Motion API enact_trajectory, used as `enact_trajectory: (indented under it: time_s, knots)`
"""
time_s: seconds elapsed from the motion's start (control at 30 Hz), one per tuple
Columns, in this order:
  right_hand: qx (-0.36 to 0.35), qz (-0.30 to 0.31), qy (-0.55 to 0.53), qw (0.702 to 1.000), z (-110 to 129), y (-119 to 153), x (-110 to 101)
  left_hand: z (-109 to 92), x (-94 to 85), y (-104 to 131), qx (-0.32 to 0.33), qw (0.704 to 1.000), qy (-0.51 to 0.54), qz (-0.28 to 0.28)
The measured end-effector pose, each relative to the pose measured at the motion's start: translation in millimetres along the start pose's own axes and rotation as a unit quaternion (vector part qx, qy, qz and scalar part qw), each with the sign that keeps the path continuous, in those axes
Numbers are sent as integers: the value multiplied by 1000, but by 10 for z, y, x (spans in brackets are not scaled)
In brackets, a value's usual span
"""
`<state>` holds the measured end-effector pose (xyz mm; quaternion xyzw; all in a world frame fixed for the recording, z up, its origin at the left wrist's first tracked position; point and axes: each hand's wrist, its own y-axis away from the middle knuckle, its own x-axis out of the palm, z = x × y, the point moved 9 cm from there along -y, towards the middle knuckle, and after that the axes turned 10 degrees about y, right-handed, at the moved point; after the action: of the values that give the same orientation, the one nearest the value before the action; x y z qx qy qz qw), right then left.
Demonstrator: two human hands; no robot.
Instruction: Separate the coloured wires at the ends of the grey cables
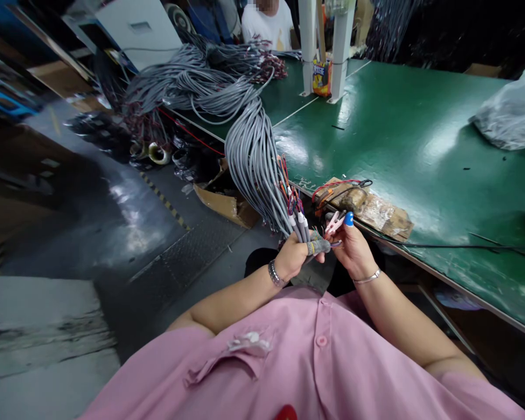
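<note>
My left hand (294, 254) is closed round the ends of several grey cables (256, 160), whose stripped ends show coloured wires and white sleeves. A grey cover is on at least one of its fingers. Close beside it, my right hand (353, 248) pinches a pale pink clip (333, 223) between thumb and fingers. Blue covering sits on the tip of a right-hand digit. Thin wires lie between the two hands, too small to follow. From my left hand the cables arch up over the table edge.
On the green table (402, 128) lie a taped wooden block (376, 213) with wires, a cable heap (192, 76) and a plastic bag (514, 108). White posts (339, 52) stand behind. A person (269, 26) is across the table. A cardboard box (221, 201) is below the edge.
</note>
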<state>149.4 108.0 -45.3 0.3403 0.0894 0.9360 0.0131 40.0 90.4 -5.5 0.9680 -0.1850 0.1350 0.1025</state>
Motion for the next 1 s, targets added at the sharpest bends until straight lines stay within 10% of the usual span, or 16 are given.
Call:
enact_trajectory:
  time_s: [1.0]
  knots:
    - [23,10,50,998,87,134,119,-83,-30,102,32,999,19,-25]
